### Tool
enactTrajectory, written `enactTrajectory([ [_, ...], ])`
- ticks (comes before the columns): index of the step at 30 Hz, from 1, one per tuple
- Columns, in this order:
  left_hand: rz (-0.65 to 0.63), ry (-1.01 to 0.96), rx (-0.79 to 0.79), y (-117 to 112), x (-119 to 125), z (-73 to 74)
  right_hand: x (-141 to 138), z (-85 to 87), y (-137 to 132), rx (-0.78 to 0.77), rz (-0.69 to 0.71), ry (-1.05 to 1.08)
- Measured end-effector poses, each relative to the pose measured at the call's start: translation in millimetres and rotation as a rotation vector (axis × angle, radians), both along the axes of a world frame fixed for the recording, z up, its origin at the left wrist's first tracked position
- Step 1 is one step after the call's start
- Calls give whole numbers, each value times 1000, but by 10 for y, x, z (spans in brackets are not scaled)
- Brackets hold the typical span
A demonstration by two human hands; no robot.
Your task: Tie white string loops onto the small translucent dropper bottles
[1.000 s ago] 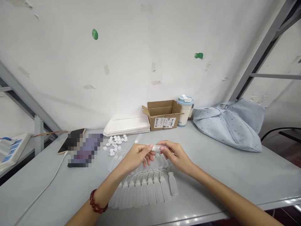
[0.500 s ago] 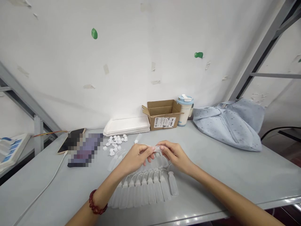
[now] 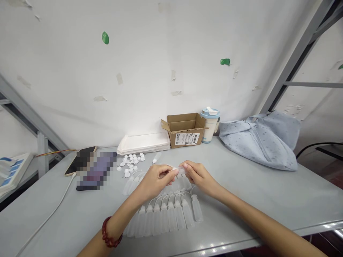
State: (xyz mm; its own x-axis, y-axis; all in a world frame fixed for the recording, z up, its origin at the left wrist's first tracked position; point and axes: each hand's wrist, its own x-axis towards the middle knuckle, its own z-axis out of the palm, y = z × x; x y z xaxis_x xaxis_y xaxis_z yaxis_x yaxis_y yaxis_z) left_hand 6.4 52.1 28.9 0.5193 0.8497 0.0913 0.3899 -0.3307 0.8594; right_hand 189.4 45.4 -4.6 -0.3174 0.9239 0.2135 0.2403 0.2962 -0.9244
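Observation:
My left hand (image 3: 157, 178) and my right hand (image 3: 199, 175) meet above the grey table (image 3: 268, 200), fingertips pinched on a small clear plastic bottle (image 3: 180, 171) held between them. The left wrist wears a dark red bead bracelet (image 3: 107, 233). Just below the hands lies a row of several similar translucent bottles (image 3: 166, 216), side by side. A scatter of small white caps (image 3: 131, 163) lies to the upper left of the hands.
A stack of white trays (image 3: 144, 143), an open cardboard box (image 3: 184, 130), a lidded cup (image 3: 210, 125) and a pale blue cloth bag (image 3: 261, 141) line the wall. A phone (image 3: 80, 162) with a white cable (image 3: 48, 216) lies at left.
Both hands stay together on the small bottle; their fingers shifted slightly and the view drifted a little. Nothing on the table moved.

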Motion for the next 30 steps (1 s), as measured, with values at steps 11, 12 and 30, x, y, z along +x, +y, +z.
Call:
enactTrajectory([
  [11,50,26,54,6,-5,18,20,88,-13,205,-72,-104],
  [12,44,6,3,12,-6,18,23,82,-14,281,-88,-129],
  [30,-46,217,349,7,-22,-28,5,22,-27,69,-62,-98],
])
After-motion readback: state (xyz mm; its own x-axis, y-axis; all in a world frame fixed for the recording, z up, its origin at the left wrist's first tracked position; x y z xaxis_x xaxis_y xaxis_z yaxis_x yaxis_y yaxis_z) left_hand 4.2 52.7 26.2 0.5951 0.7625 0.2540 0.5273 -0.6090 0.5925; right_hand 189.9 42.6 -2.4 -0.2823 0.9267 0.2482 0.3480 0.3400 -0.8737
